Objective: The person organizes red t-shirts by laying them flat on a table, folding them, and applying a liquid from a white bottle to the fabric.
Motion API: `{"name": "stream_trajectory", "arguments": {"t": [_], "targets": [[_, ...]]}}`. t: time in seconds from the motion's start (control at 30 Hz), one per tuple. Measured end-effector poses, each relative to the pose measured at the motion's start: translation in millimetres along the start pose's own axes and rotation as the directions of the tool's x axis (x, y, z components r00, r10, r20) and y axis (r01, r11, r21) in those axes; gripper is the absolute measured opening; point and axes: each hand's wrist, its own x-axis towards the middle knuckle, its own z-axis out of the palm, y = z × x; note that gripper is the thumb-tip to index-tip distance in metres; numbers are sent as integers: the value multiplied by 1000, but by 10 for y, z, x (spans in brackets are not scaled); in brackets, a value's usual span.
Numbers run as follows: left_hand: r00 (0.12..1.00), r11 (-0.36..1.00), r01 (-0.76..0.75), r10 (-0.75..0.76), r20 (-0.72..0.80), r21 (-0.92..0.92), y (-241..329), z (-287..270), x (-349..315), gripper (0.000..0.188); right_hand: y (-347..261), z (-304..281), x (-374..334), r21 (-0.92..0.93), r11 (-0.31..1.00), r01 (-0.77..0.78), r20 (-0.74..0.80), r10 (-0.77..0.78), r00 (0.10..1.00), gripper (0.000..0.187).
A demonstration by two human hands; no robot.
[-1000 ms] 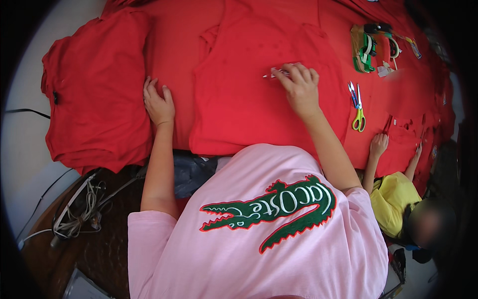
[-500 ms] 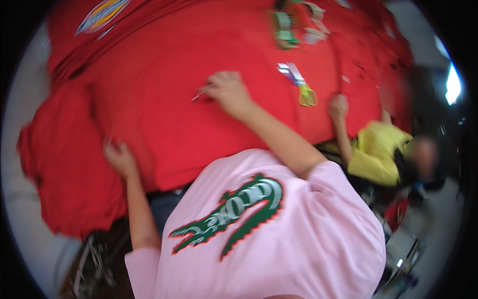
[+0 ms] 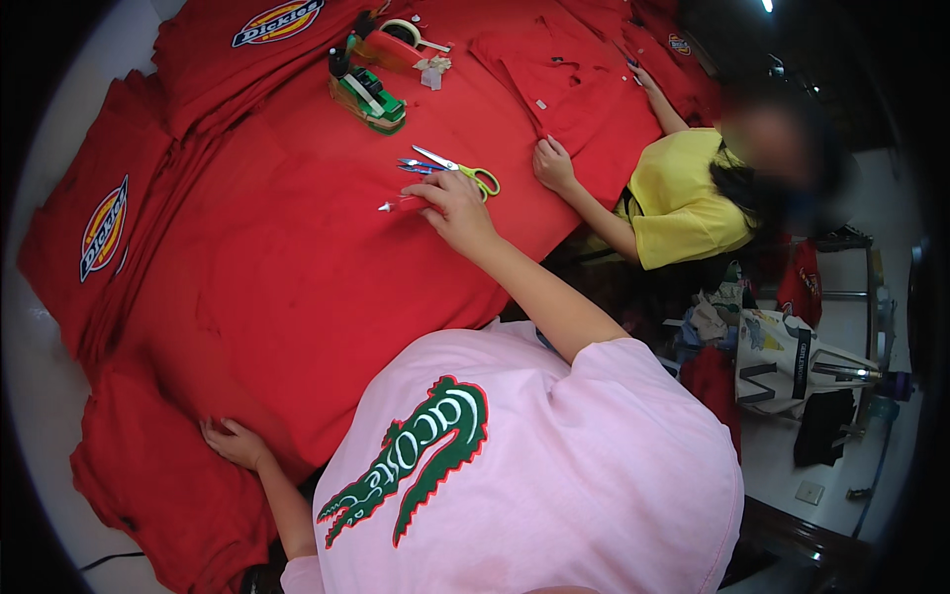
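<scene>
Red fabric garments (image 3: 297,287) cover the table in front of me. My right hand (image 3: 455,210) is closed in a pinch above the cloth, beside the scissors. A small, thin thing with a white tip (image 3: 386,207) pokes out from its fingers; its kind is unclear. Under and just beyond that hand lie scissors with yellow-green handles (image 3: 486,181) and small blue-handled snips (image 3: 421,167). My left hand (image 3: 235,443) rests on the red cloth at the near left edge, fingers apart, holding nothing.
A green tape dispenser (image 3: 368,102) and a red tape dispenser (image 3: 394,48) stand at the far middle. At right, a co-worker in a yellow shirt (image 3: 688,198) handles a red garment (image 3: 564,89). A printed bag (image 3: 774,358) sits beyond them. More red garments (image 3: 104,213) lie at left.
The view has turned to the right. My right hand has come beside the scissors, still pinching the small white-tipped thing. My left hand stays on the cloth at the left.
</scene>
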Motion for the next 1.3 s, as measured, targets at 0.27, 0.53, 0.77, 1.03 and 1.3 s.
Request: {"name": "stream_trajectory", "arguments": {"t": [0.27, 0.53, 0.77, 1.03, 1.3], "targets": [[998, 998, -65, 65, -14, 26, -226, 65, 17, 35, 374, -164, -318, 103, 972, -214, -125, 226, 966, 38], [1000, 1000, -27, 27, -1, 6, -127, 94, 26, 35, 650, 20, -381, 343, 836, -428, -225, 516, 827, 44], [1000, 999, -3, 2, 19, 47, -137, 83, 18, 37, 796, 123, -641, 228, 852, -470, -304, 521, 797, 45], [1000, 999, -28, 29, -6, 29, -165, 103, 22, 37, 708, 52, -677, 202, 875, -440, -199, 476, 857, 48], [1000, 999, -27, 27, -4, 39, -151, 97, 22, 36, 694, 135, -667, 126, 901, -415, -252, 434, 865, 49]]}}
